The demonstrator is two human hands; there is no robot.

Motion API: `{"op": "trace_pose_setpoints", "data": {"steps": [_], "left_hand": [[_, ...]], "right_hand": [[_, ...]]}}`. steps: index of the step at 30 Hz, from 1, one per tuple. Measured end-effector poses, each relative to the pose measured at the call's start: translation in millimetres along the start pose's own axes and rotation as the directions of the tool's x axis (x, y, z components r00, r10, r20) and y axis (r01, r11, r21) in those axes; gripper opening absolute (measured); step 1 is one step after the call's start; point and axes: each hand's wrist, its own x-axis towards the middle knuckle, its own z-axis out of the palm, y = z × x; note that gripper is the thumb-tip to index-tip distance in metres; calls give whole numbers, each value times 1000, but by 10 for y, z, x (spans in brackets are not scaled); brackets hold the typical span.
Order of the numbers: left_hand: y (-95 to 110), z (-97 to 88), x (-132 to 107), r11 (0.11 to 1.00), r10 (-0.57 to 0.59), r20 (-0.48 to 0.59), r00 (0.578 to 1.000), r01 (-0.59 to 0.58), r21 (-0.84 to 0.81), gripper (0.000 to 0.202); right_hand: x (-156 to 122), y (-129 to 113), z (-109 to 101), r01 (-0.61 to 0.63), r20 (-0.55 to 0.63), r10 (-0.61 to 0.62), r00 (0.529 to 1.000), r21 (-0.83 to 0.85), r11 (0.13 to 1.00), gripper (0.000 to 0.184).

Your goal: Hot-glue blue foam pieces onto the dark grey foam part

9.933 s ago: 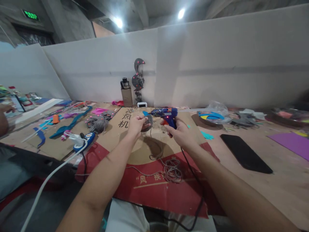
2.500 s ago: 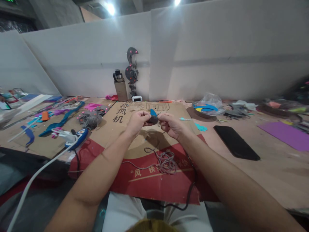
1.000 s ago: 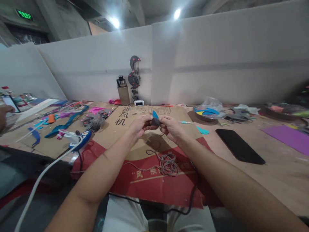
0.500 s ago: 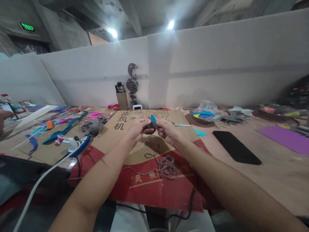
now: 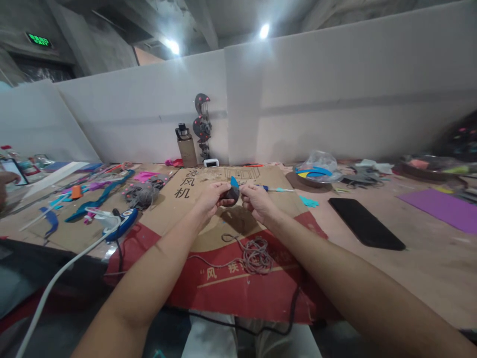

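Right hand [image 5: 259, 201] no longer holds the glue gun of the earliest frame; it is now at the grey piece [image 5: 232, 195]. I log remotely, by size: pinkish table [image 5: 410, 278]; on it a cardboard sheet [image 5: 238, 297], tan far, red near. Black phone [image 5: 367, 223] lies right; bottle [image 5: 187, 151] stands far, left of centre. Left hand [image 5: 213, 199] pinches the grey piece over the cardboard. Right fingertips press together by its right edge; whether on anything, I cannot tell. Loose yarn [image 5: 257, 255] lies near. Blue tip [image 5: 233, 182] points up from the piece.
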Motion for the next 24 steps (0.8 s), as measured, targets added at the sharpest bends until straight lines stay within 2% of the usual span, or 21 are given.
{"op": "trace_pose_setpoints", "data": {"steps": [11,18,21,24], "left_hand": [[-24,-65,18,998,64,7,998,-64,-4,6],[-34,-85,29,993,112,30,993,-111,-26,8],[-47,-71,33,995,99,39,994,-100,31,12],[-72,-21,15,972,180,-16,984,-175,159,19]], "right_hand": [[-17,15,77,24,-12,-24,1000,8,1000,24],[-17,15,108,30,11,-31,999,29,999,30],[-1,6,84,31,-6,-30,1000,35,999,29],[28,-11,41,43,-60,-39,997,54,998,29]]}}
